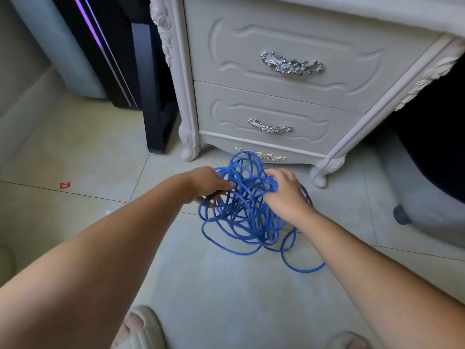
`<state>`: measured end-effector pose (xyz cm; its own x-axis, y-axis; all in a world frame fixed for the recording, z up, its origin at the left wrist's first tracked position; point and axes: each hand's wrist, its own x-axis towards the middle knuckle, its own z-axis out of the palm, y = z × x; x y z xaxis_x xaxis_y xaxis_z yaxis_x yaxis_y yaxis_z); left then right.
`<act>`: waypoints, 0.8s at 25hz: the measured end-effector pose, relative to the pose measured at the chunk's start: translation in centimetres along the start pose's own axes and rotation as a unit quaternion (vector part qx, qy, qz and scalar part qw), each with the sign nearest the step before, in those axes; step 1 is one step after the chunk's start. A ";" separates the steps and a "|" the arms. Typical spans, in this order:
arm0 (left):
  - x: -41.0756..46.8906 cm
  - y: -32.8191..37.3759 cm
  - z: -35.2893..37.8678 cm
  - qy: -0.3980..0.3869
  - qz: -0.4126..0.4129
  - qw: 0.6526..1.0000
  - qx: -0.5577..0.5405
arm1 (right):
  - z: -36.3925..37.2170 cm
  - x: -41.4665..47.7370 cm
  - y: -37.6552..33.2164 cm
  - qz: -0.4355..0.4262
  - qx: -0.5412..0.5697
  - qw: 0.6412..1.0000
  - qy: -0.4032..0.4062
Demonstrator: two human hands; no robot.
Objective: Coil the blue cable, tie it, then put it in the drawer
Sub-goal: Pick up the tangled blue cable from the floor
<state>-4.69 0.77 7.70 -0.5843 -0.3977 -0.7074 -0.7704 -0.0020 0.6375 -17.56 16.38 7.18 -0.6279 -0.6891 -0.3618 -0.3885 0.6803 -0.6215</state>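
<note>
The head view looks down on a tiled floor [83, 152] in front of a white carved cabinet [186, 102]. The blue cable [245, 222] is a loose tangle of many loops just in front of the cabinet's base, between its two front feet. The upper part of the tangle is lifted between the two hands, and the lower loops lie spread on the floor, with one long loop reaching out toward the person on the right side. The left hand [207, 183] is at the left edge of the tangle, and its fingers are curled round a few strands and grip them. The right hand [285, 191] is at the upper right of the tangle with its back to the camera. Its fingers are bent into the loops and hold several strands, though the fingertips are hidden by the cable. The cabinet has an upper drawer [327, 41] and a lower drawer [226, 117], both closed, each with an ornate silver handle [292, 64] in the middle. To the left of the cabinet stands a black case [151, 96] with a purple light strip [93, 28]. A small red scrap [65, 185] lies on the floor, well apart from the cable on the left. At the bottom edge, two pale slippers [142, 328] on the person's feet are partly visible.
</note>
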 end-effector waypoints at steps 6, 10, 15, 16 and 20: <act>-4.8 6.4 2.8 -0.023 0.007 0.991 -0.134 | -3.5 -4.4 -1.3 -0.032 -0.013 0.993 -0.116; -8.8 8.5 3.1 -0.105 0.040 0.979 -0.169 | -9.5 -5.1 0.0 0.006 0.192 0.981 0.007; -11.2 8.7 2.0 -0.087 0.097 0.982 -0.138 | -14.9 -7.4 0.9 0.026 0.365 0.930 0.040; -11.4 8.7 2.2 -0.073 0.109 0.984 -0.118 | -15.1 -7.6 0.9 0.024 0.370 0.927 0.044; -10.6 7.4 2.8 0.026 0.096 0.995 0.032 | -14.6 -8.2 0.6 0.011 0.372 0.926 0.058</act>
<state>-4.87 7.49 19.03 -0.7092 -0.4326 -0.5567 -0.6616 0.1357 0.7375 -22.48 26.06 19.87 -0.7154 -0.6157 -0.3303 0.1716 0.3034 -0.9373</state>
